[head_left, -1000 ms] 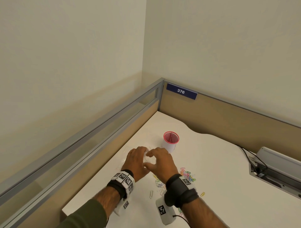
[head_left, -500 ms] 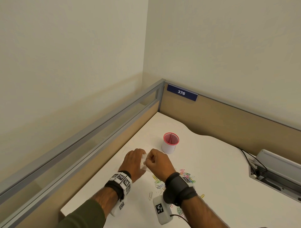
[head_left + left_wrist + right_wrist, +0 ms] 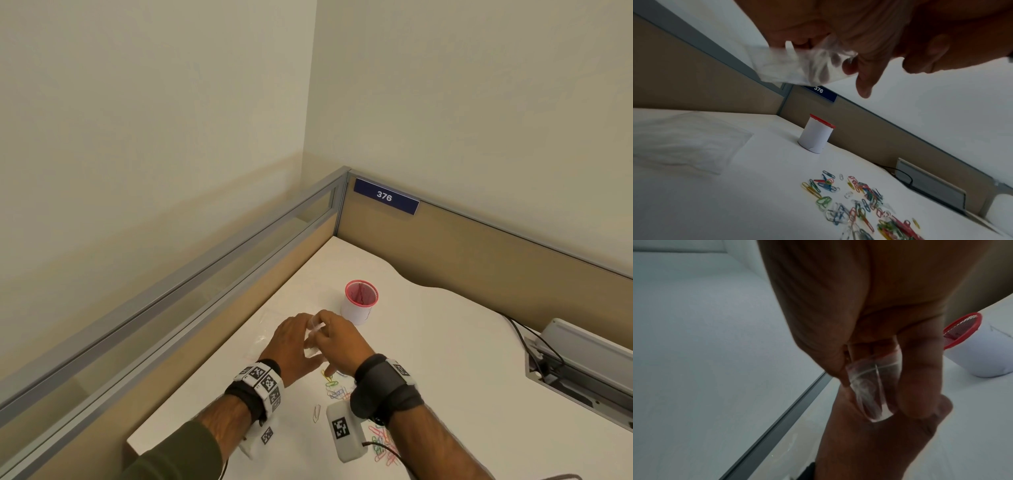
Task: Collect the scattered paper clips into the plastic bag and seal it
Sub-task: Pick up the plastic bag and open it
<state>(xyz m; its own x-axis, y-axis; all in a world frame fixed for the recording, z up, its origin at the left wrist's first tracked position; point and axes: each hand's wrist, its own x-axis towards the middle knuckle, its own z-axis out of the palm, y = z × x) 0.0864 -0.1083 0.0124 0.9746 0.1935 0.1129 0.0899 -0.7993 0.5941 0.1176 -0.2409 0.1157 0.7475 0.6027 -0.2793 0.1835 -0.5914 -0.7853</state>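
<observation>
Both hands meet above the white desk (image 3: 428, 342), holding a small clear plastic bag (image 3: 313, 337) between them, lifted off the surface. The left hand (image 3: 291, 346) has its fingers curled round the bag's left side, and the left wrist view shows the crumpled film (image 3: 797, 65) hanging from those fingers, with nothing visible inside it. The right hand (image 3: 339, 342) pinches the bag's other edge; in the right wrist view the film (image 3: 869, 382) is squeezed narrowly between thumb and a finger (image 3: 920, 378), with a thin reddish line across its top. The paper clips (image 3: 337, 385) lie scattered on the desk, near the person and to the right of the hands, partly hidden under the right wrist; the left wrist view shows them as a loose spread of red, blue, green, yellow and clear clips (image 3: 859, 199), none of them in the bag. Just beyond the hands stands an upright white cup with a red rim (image 3: 359, 303); its inside looks red, and whether anything is in it cannot be told. A second flat clear bag (image 3: 684, 142) lies on the desk to the left. Far right, a grey cable box (image 3: 582, 370) sits in the desk with black cables running into it. A blue tag reading 376 (image 3: 385, 196) is fixed on the far partition.
</observation>
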